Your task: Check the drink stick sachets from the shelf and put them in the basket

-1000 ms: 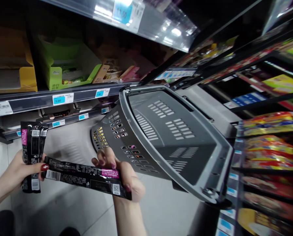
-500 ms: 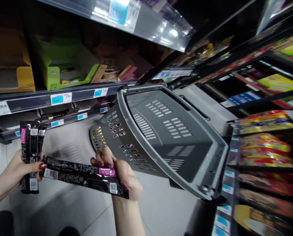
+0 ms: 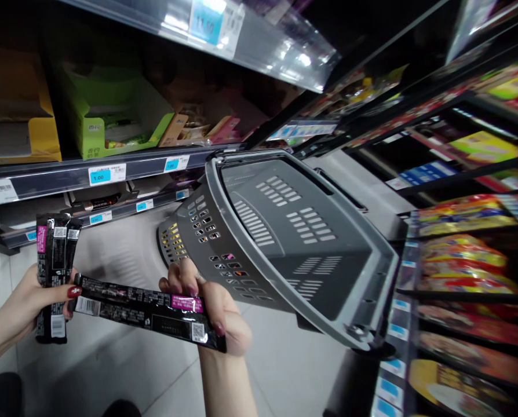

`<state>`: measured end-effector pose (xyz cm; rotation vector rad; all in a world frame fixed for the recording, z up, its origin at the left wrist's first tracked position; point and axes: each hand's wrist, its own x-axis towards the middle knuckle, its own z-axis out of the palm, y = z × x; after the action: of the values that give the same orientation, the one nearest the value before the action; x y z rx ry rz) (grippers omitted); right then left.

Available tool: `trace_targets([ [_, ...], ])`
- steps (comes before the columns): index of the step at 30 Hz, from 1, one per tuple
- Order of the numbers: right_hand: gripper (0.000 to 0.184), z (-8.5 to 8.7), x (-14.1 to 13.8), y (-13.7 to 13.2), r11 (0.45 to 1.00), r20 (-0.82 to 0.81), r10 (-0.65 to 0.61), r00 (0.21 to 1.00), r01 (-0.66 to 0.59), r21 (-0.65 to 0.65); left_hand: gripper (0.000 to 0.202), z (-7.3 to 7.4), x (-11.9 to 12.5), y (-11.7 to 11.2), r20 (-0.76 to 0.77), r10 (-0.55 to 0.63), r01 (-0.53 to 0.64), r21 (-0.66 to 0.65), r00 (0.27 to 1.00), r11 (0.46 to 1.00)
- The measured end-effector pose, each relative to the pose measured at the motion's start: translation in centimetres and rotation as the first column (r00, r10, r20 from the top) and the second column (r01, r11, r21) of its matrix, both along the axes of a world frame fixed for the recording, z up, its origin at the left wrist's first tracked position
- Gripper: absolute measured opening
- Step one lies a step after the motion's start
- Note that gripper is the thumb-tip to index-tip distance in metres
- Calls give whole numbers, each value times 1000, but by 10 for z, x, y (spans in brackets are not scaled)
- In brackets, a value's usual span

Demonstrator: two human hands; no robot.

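My left hand [image 3: 26,301] grips two black snack bars [image 3: 54,266] held upright, each with a pink patch and white barcode labels. My right hand [image 3: 218,315] is closed on more black bars [image 3: 146,310] lying crosswise, their left end touching my left thumb. A grey plastic shopping basket [image 3: 328,243] hangs tilted just right of my right hand, its open side facing me, with nothing visible inside.
Shelves on the left carry a green display box [image 3: 111,119], a yellow box [image 3: 19,116] and blue price tags [image 3: 105,174]. Racks of bright packaged snacks [image 3: 467,260] line the right. Pale tiled floor [image 3: 124,370] runs between them.
The view has drifted slightly; both hands and the basket sit a little lower-left in frame. The grips on the bars are unchanged.
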<state>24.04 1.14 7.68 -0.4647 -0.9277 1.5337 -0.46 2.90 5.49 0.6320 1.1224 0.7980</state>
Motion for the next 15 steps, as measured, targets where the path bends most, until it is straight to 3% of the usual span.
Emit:
trace_targets([
  [9,48,4,-1,-1,1000,-25,3,1000,-3,-26,23,2,1,-1,21,5,-5,-18,1000,1000],
  [13,46,-6,3,-1,1000,-35,16,999,-16,-16,26,-2,1,-1,33,-2,4,-68,999,998],
  [15,36,-11,3,0,998,22,61,998,-61,29,28,-6,3,-3,76,-32,41,-117,997,992],
])
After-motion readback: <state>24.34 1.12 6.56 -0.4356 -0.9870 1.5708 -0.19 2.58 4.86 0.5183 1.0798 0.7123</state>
